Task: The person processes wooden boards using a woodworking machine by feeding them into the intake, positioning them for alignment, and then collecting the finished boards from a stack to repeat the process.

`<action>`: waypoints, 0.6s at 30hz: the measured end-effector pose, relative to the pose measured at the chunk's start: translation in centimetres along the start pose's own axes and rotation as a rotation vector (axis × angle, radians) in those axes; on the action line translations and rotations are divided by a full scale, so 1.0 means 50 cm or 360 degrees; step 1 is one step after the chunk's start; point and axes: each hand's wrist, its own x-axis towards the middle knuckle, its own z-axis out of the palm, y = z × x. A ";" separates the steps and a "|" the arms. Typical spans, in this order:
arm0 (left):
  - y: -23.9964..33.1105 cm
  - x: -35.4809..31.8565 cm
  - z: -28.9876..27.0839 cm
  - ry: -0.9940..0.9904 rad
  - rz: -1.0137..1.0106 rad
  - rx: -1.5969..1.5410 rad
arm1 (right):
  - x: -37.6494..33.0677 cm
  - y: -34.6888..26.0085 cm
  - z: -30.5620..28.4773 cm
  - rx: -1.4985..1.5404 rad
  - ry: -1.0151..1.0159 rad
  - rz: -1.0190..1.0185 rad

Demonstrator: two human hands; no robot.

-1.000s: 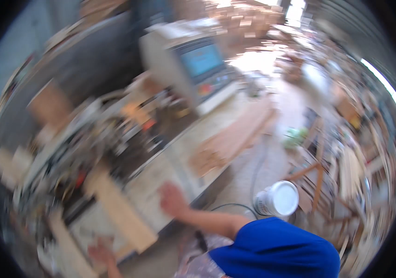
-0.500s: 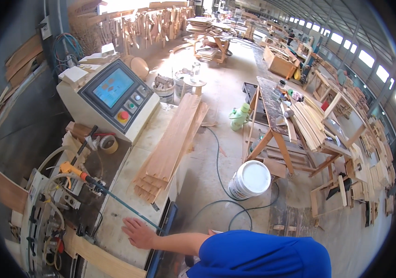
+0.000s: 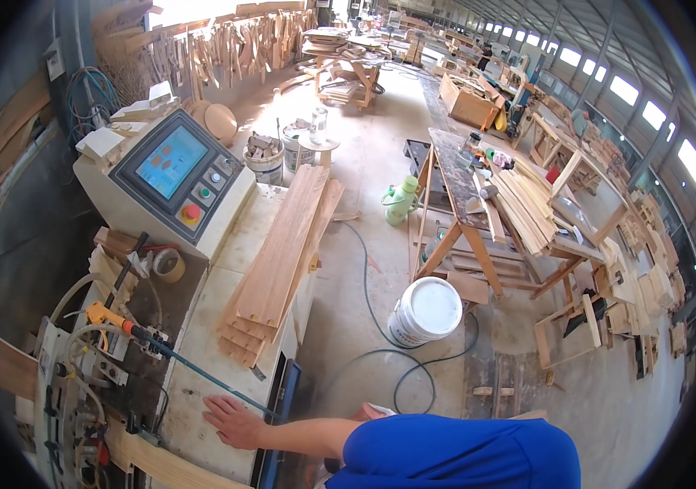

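My right hand (image 3: 232, 421) lies palm down on the pale machine table (image 3: 189, 407), fingers spread, holding nothing. A thin teal hose (image 3: 209, 373) runs diagonally across the table just beyond the fingers and meets the forearm near the wrist. At the hose's far end sits an orange-yellow tool (image 3: 108, 316) that looks like an air gun. Farther up the table lies a stack of long brown wooden boards (image 3: 279, 253), apart from my hand. A pale wooden strip (image 3: 169, 460) is at the near edge, below the hand. My left hand is out of view.
A control console (image 3: 160, 175) with a lit screen and buttons stands at the back left. Tubes and clamps (image 3: 79, 399) crowd the left side. A white bucket (image 3: 425, 310), a floor hose (image 3: 364, 281), a green jug (image 3: 399, 201) and a wood-laden bench (image 3: 462, 175) are to the right.
The view has turned slightly, so the scene sits farther left and a little lower. My right hand stays in about the same place on the table, still flat.
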 end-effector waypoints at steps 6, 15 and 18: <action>-0.004 -0.006 0.015 0.0015 -0.0028 0.0023 | -0.003 -0.001 0.014 0.0003 -0.0018 -0.0003; -0.019 -0.004 0.040 -0.0011 0.0136 0.0047 | 0.004 -0.006 -0.002 -0.0029 -0.0018 -0.0021; -0.017 -0.003 0.033 -0.0038 0.0210 0.0096 | 0.003 -0.004 -0.008 -0.0042 -0.0019 -0.0019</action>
